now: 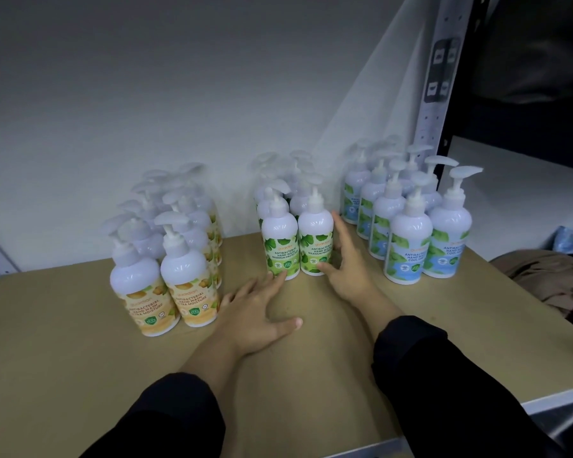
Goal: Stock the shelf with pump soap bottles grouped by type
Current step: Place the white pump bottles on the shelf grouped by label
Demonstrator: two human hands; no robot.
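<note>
Three groups of white pump soap bottles stand on the tan shelf board (80,375). Orange-label bottles (189,285) are at the left, green-label bottles (280,249) in the middle, blue-label bottles (407,256) at the right. My left hand (262,312) lies flat on the board, its fingertips touching the base of the front left green bottle. My right hand (348,262) is spread with straight fingers against the right side and base of the front right green bottle (315,246). Neither hand grips anything.
A white back wall rises behind the bottles. A perforated metal upright (434,104) stands at the right rear, with a dark shelf bay beyond it. Brown fabric (549,276) lies off the board's right edge. The front of the board is bare.
</note>
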